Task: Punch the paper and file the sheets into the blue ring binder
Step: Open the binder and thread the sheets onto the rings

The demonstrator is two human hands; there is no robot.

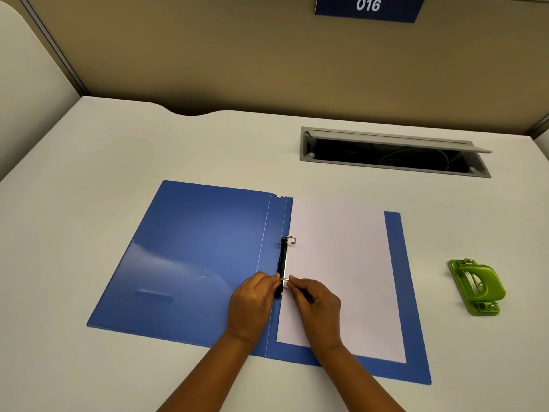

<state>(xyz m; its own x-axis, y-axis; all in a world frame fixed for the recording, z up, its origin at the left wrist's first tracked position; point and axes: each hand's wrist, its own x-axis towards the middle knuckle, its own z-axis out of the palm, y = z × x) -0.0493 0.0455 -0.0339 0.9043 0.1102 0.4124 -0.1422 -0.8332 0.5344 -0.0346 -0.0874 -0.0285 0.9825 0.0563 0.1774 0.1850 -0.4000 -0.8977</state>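
Head view, one moment. The blue ring binder (193, 251) lay open and flat on the white desk (89, 367), front cover spread to the left, back cover to the right. White sheets (341, 278) rested on the back cover, their left edge at the black ring mechanism (282, 263) along the spine; a strip of blue cover showed at the right and near edges of the paper. The far ring (291, 239) stood above the sheets' left margin and appeared closed, though this was too small to confirm.

Both hands met at the near ring (284, 280). The left hand (252, 304) came in from the cover side, thumb and forefinger tips pressed together on the left part of the ring, other fingers curled under. The right hand (319, 307) rested on the paper, thumb and forefinger tips pinched on the ring's right part, remaining fingers folded into the palm. Fingertips of the two hands sat just beside each other w/ the wire between them. Whether the near ring was open or closed could not be told, as the fingers hid it.

A green hole punch (476, 286) sat on the desk well to the right of the binder, apart from it & untouched. At the desk's far side a grey cable hatch (395, 153) stood w/ its lid raised. A blue sign reading "016" (368, 5) hung on the beige partition (208, 55) behind.
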